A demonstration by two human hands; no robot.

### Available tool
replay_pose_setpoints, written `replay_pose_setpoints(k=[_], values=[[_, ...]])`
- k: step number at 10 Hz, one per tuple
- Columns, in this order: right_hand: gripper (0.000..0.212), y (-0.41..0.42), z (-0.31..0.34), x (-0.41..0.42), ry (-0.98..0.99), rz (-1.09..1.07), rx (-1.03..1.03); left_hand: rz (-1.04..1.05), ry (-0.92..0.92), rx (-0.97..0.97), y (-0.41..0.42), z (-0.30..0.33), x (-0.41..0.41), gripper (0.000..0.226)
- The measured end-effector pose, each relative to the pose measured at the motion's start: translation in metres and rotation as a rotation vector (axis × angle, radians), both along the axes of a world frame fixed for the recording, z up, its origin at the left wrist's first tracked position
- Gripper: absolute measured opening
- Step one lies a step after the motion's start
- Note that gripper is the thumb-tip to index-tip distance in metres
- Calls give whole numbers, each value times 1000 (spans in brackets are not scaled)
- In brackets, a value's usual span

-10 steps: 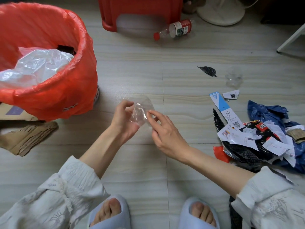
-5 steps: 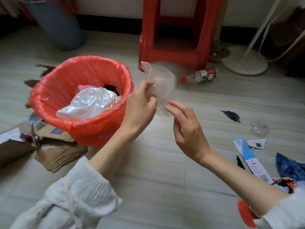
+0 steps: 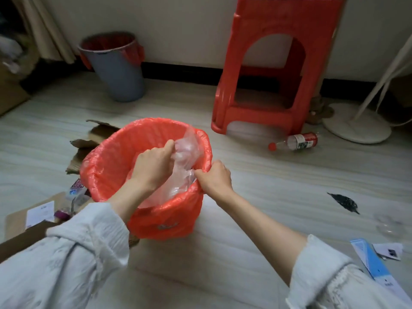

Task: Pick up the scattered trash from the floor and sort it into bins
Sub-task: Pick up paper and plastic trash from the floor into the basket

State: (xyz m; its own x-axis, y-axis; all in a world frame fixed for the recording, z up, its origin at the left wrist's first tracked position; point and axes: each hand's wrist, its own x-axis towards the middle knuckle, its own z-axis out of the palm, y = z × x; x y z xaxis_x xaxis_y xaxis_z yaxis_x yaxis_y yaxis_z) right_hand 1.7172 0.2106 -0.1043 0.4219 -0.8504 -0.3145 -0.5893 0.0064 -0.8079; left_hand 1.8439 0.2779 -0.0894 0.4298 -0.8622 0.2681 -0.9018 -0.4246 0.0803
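Observation:
A bin lined with an orange-red bag (image 3: 107, 166) stands on the floor in front of me. My left hand (image 3: 153, 166) is inside its mouth and grips a clear plastic bag (image 3: 189, 146), which sticks up above the rim. My right hand (image 3: 215, 177) pinches the bin liner at the right rim. More clear plastic (image 3: 171, 192) lies inside the bin. A second, grey bin with a red liner (image 3: 116, 70) stands by the wall at the back left.
A red plastic stool (image 3: 267, 70) stands behind the bin; a plastic bottle with a red label (image 3: 296, 141) lies beside it. A fan base (image 3: 356, 126) is at far right. Cardboard (image 3: 89, 141) and paper lie left; a black scrap (image 3: 344, 201), clear plastic (image 3: 389, 226) and a blue-white packet (image 3: 374, 264) lie right.
My left hand has carried the clear bag from in front of me down into the orange bin. My right hand has let go of the bag and taken hold of the bin's rim.

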Motion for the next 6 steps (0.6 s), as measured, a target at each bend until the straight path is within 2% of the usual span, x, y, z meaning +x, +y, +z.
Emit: replay_pose_setpoints(k=[1,2,3,4,5,6], values=[[31,0,0,-21,4,-49,15,-138,-83,67,-23,-3,-4,27],[22,-13,3,-60,33,-106,-28,-368,-182,205,-44,-7,-28,33],[14,-35,5,-111,87,-181,-76,-703,-215,319,-74,-30,-74,19],[17,-49,3,-162,149,-261,-111,-792,-25,553,-101,-44,-138,21],[19,-59,0,-215,185,-362,-110,-708,222,798,-115,-42,-198,48],[15,-65,3,-259,197,-432,-115,-701,222,849,-128,-50,-242,53]])
